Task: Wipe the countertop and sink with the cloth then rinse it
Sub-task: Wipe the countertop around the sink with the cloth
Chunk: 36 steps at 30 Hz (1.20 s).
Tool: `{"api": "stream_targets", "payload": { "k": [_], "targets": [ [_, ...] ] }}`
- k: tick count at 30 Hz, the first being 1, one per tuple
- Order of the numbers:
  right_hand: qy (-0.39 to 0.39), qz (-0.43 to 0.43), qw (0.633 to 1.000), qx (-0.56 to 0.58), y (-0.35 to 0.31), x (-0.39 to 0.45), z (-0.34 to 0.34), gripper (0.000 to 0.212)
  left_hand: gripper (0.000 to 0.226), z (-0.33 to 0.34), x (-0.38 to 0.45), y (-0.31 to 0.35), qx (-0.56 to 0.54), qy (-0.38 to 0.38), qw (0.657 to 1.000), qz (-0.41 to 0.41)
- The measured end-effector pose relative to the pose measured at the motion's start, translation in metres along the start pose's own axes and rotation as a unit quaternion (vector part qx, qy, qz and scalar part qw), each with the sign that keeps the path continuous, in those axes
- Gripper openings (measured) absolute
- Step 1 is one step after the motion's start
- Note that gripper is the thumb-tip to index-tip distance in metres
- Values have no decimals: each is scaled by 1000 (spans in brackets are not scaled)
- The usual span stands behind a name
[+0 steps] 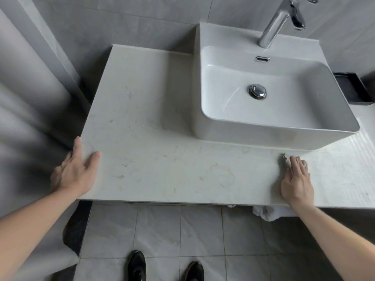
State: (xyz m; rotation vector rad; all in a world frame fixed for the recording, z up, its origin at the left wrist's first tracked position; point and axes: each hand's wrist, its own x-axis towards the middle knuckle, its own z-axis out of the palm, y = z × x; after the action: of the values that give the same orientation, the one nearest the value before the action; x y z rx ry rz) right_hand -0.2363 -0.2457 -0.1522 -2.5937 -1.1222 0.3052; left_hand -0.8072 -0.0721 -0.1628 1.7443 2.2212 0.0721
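On the pale marble bench, right hand fingers press flat a small whitish cloth; left hand rests open, holding nothing. Bench-wiping step; next, probably sweep leftward.

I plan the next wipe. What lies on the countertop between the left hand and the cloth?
Nothing: in the head view, the countertop is bare between the left hand and the cloth under the right hand.

One countertop is seen, and one vessel sink at 1 o'clock. One chrome faucet, one drain plug and one overflow slot are counted. One cloth is counted at 4 o'clock. Two hands, the left hand and the right hand, and two black shoes are counted.
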Motion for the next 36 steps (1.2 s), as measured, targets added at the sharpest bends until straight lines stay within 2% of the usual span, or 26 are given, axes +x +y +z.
{"api": "stream_targets", "payload": {
  "k": [3, 7, 11, 13, 16, 19, 24, 26, 29, 32, 36],
  "targets": [
    [13, -87, 994, 58, -35, -19, 13, 46, 78, -1, -1, 0, -2, 1, 1000, 1],
    [-50, -277, 955, 98, -107, -47, 46, 53, 78, -1, -2, 0, -4, 2, 1000, 1],
    [-128, -401, 905, 70, -192, -65, 82, 47, 79, 0, -2, 1, -3, 3, 1000, -1],
    [-139, -426, 894, 16, -213, -68, 97, 51, 78, 1, -2, 0, -1, 5, 1000, 0],
    [-121, -406, 906, -25, -199, -58, 99, 55, 76, 1, -2, 0, -1, 9, 1000, 3],
    [-97, -350, 931, -34, -149, -48, 80, 57, 75, 0, -2, 1, -8, 7, 1000, -2],
    [-45, -119, 991, -42, -42, -19, 29, 65, 77, -1, 0, 0, -14, 1, 1000, 2],
    [-31, -38, 998, -42, -9, -9, 10, 68, 76, -1, -1, 0, -14, -1, 1000, 3],
    [-2, 44, 999, -18, -1, -8, 6, 57, 75, -2, -2, 1, -20, -6, 1000, -2],
    [32, 37, 998, 49, -33, -22, 18, 49, 74, -4, -3, 2, -25, -7, 1000, -7],
    [35, -65, 983, 169, -94, -44, 39, 54, 73, -5, -4, 2, -26, -10, 1000, -2]
  ]
}}
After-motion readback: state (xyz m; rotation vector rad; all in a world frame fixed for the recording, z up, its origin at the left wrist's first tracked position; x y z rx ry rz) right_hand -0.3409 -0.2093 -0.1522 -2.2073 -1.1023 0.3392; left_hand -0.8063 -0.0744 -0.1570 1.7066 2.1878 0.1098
